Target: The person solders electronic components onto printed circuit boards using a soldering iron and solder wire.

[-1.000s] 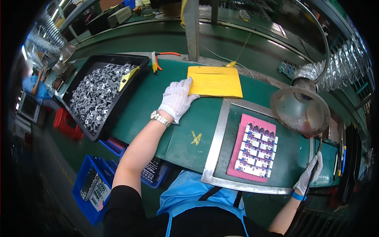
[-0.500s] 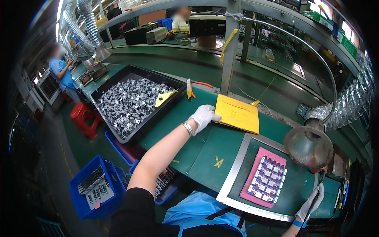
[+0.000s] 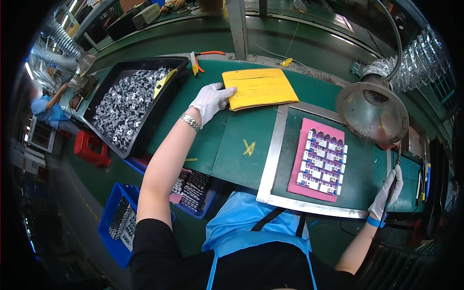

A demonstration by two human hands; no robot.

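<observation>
My left hand (image 3: pixel 211 100), in a white glove, grips the left edge of a flat yellow board (image 3: pixel 261 87) at the back of the green bench. Its thumb and fingers close on that edge. In my right hand (image 3: pixel 388 192), also gloved, is a slim, dark, pen-like soldering iron (image 3: pixel 397 163) pointing up below the metal fume hood (image 3: pixel 372 110). Left of this hand, a pink pad (image 3: pixel 325 194) carries several small purple circuit boards (image 3: pixel 323 162) with white parts, in rows. The pad lies inside a metal-edged frame (image 3: pixel 273 159).
A black tray (image 3: pixel 186 67) heaped with small grey-and-black parts stands at the left, with orange-handled pliers (image 3: pixel 195 63) beside it. Blue bins (image 3: pixel 113 229) and a red stool (image 3: pixel 90 148) sit below. Another person (image 3: pixel 48 108) works at far left. Pen-like tools (image 3: pixel 427 181) lie at far right.
The view has shifted. The yellow board has turned anticlockwise, with my left hand on its left edge. My right hand keeps the soldering iron below the hood.
</observation>
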